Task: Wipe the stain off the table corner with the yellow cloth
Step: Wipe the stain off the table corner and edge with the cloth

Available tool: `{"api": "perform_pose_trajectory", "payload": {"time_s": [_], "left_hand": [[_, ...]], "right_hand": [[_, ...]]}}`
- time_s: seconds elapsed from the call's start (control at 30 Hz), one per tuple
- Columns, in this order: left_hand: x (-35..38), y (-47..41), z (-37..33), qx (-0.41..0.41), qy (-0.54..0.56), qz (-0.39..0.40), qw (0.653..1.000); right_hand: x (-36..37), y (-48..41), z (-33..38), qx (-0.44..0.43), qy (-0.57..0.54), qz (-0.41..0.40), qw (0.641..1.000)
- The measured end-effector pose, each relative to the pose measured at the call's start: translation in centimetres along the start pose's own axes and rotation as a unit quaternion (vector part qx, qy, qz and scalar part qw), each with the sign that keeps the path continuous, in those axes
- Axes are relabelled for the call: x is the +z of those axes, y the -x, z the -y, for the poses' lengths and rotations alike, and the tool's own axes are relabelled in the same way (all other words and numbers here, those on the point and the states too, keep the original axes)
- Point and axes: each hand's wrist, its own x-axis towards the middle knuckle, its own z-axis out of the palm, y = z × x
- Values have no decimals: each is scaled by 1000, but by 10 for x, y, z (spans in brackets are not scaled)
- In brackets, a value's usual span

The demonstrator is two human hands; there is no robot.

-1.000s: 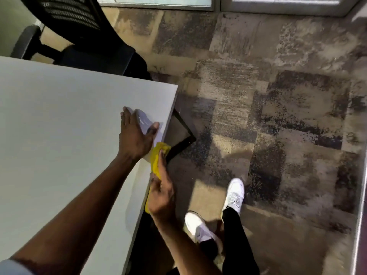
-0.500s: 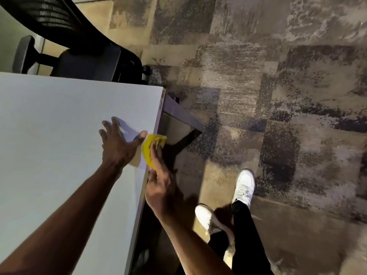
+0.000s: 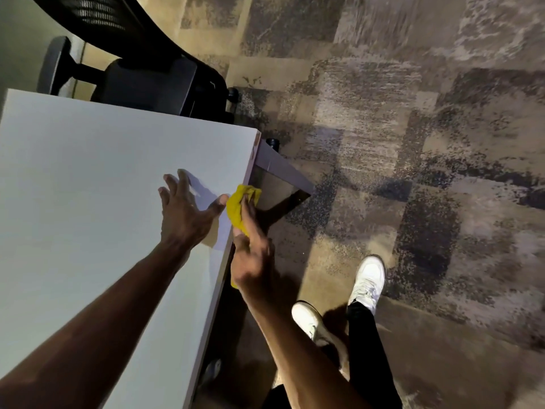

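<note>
Since 0.5 s ago: yellow cloth [image 3: 236, 205] and right hand [image 3: 254, 261] shifted along table edge toward far corner. Left hand [image 3: 184, 219] flat on white table [image 3: 88, 187], fingers spread wide, thumb tip just beside yellow cloth. Right hand fingers straight, pressing yellow cloth against table's right edge, short of corner. White shoes [image 3: 368, 278] on carpet [image 3: 442, 143].

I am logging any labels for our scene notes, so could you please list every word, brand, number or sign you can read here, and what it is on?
None: no text can be read in this view.
The table, yellow cloth, office chair and carpet show no writing.
The white shoes show no legible brand; any marking is too blurred to tell.
</note>
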Motion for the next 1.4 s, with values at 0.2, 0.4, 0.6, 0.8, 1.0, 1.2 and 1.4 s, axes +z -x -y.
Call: {"api": "perform_pose_trajectory", "payload": {"time_s": [0.2, 0.4, 0.6, 0.8, 1.0, 1.2, 1.4], "left_hand": [[-3, 2, -2, 1, -10, 5, 1000], [-3, 3, -1, -2, -2, 13, 1000], [-3, 2, -4, -1, -17, 13, 1000], [-3, 0, -4, 3, -42, 30, 999], [-4, 3, -6, 10, -33, 28, 999], [-3, 3, -5, 7, -26, 31, 999], [-4, 3, -6, 8, -32, 36, 999]], "right_hand": [[-5, -39, 11, 44, 93, -2, 995], [-2, 10, 2, -18, 82, -5, 996], [-3, -36, 12, 37, 78, -10, 996], [-8, -15, 18, 25, 60, 19, 998], [-14, -72, 16, 74, 130, 17, 989], [-13, -38, 20, 55, 127, 43, 989], [-12, -86, 25, 54, 138, 4, 989]]}}
